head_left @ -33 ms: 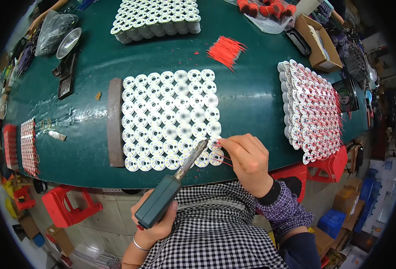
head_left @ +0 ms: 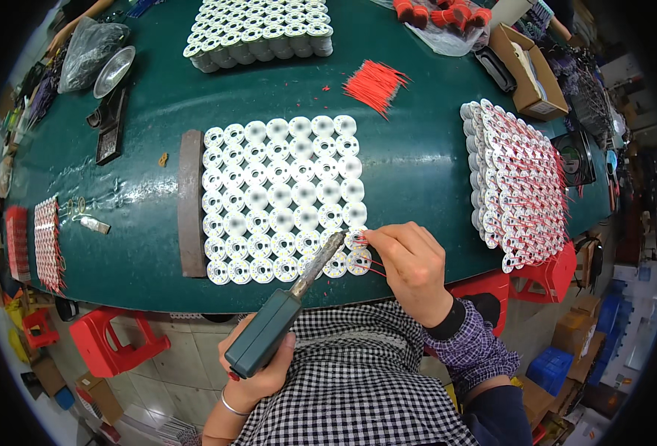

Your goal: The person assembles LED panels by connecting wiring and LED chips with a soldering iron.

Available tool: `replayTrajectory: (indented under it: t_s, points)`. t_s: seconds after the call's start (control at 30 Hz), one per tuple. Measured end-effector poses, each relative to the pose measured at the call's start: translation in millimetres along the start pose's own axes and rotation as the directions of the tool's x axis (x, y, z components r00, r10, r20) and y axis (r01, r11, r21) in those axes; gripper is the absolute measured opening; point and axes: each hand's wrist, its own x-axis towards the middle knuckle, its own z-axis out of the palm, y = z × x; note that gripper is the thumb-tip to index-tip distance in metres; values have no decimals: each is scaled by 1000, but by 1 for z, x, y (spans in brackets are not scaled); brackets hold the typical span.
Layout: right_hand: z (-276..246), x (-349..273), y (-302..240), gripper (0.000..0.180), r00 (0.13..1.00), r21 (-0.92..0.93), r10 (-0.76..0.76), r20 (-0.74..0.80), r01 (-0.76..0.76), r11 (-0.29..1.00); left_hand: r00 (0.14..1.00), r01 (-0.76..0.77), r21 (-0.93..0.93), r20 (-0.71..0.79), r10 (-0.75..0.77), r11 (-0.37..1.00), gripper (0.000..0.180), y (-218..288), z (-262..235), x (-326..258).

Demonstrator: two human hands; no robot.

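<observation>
My left hand (head_left: 267,375) is wrapped round the dark green handle of a soldering iron (head_left: 267,332). Its metal tip slants up and right to the lower right edge of a grid of round white LED boards (head_left: 235,223). My right hand (head_left: 416,269) pinches a thin red wire at one board (head_left: 355,239) in the rightmost column, close beside the iron's tip. Whether tip and wire touch is too small to tell. Another red wire (head_left: 375,270) runs from the corner board beneath my right fingers.
A brown bar (head_left: 191,204) borders the grid's left side. Loose red wires (head_left: 375,87) lie beyond it. Further boards (head_left: 258,33) stand at the back, and wired boards (head_left: 518,186) at the right. A black holder (head_left: 111,126) and cardboard box (head_left: 529,74) are also on the green table (head_left: 143,253).
</observation>
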Motion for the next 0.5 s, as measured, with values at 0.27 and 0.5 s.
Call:
replayTrajectory:
  t_s: [0.27,0.5]
  points:
    - [2,1,4,24,1000,25,-8,12,8,1000,998,-58,-18,23,58,998,24,8,6,13]
    - [2,-1,5,24,1000,22,-8,23,8,1000,997,-63,-27,33,64,998,18,12,11,20]
